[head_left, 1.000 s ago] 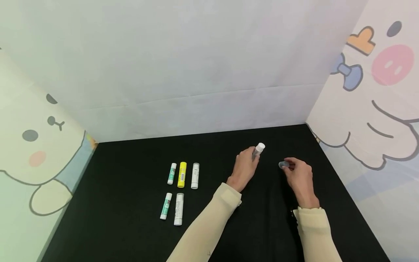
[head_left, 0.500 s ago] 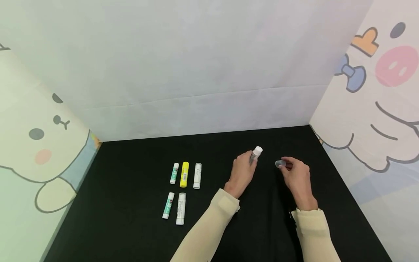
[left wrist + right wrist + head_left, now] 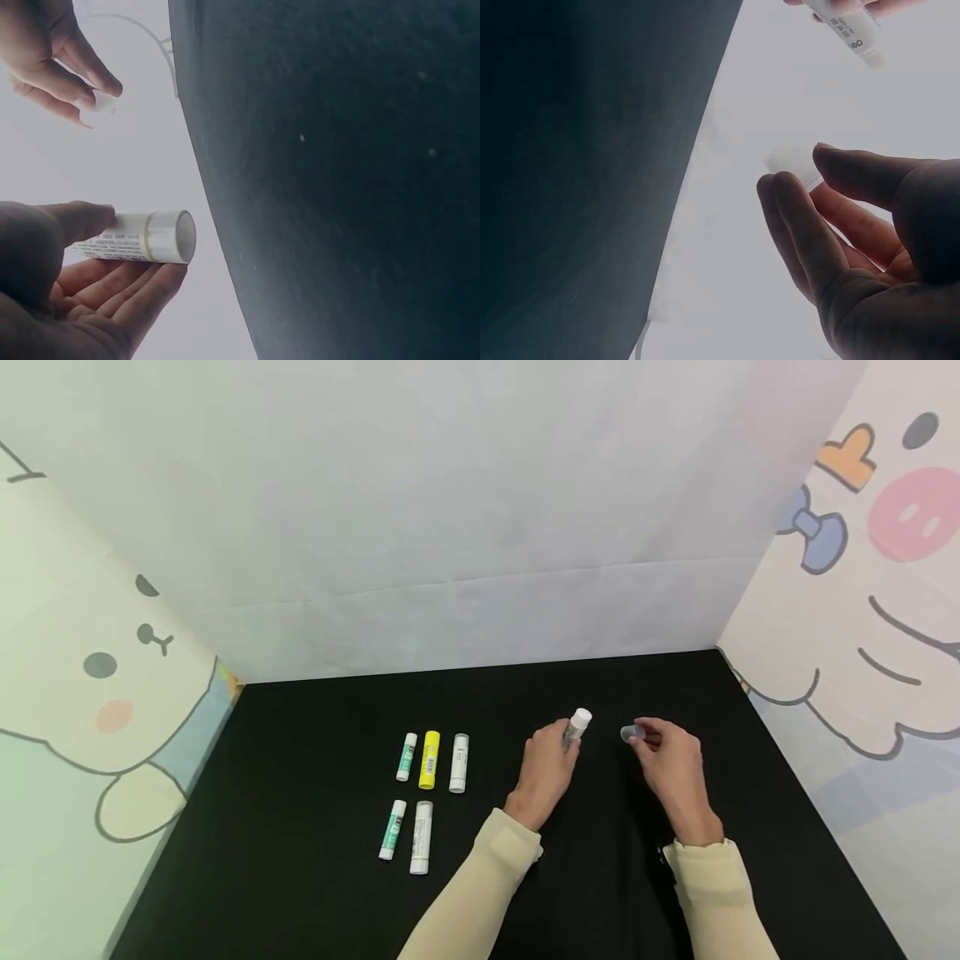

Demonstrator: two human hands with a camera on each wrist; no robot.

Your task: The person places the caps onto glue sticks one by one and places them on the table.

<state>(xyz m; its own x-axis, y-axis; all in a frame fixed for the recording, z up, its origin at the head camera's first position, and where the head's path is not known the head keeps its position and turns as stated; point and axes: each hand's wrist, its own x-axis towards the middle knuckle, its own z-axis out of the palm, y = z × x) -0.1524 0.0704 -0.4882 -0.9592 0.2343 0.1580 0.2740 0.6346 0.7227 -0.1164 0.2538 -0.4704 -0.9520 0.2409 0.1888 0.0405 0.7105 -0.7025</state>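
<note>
My left hand (image 3: 546,767) holds an uncapped white glue stick (image 3: 577,727), tilted with one white end pointing up and away. In the left wrist view, thumb and fingers grip the printed barrel of this glue stick (image 3: 124,238), and its round base faces the camera. To the right, my right hand (image 3: 675,768) pinches a small translucent cap (image 3: 632,733) between thumb and fingertips. The ribbed cap (image 3: 795,163) shows in the right wrist view, apart from the glue stick (image 3: 847,30) seen above it. Both hands are over the black table.
Left of the hands, several glue sticks lie on the black tablecloth (image 3: 300,860). A small green one (image 3: 406,757), a yellow one (image 3: 429,760) and a white one (image 3: 459,763) form the far row. Nearer lie another green one (image 3: 392,830) and a larger white one (image 3: 422,837).
Both hands have shifted left over the table, and the left hand with the glue stick has come slightly nearer. The gap between stick and cap has narrowed a little. The head view has turned slightly left.
</note>
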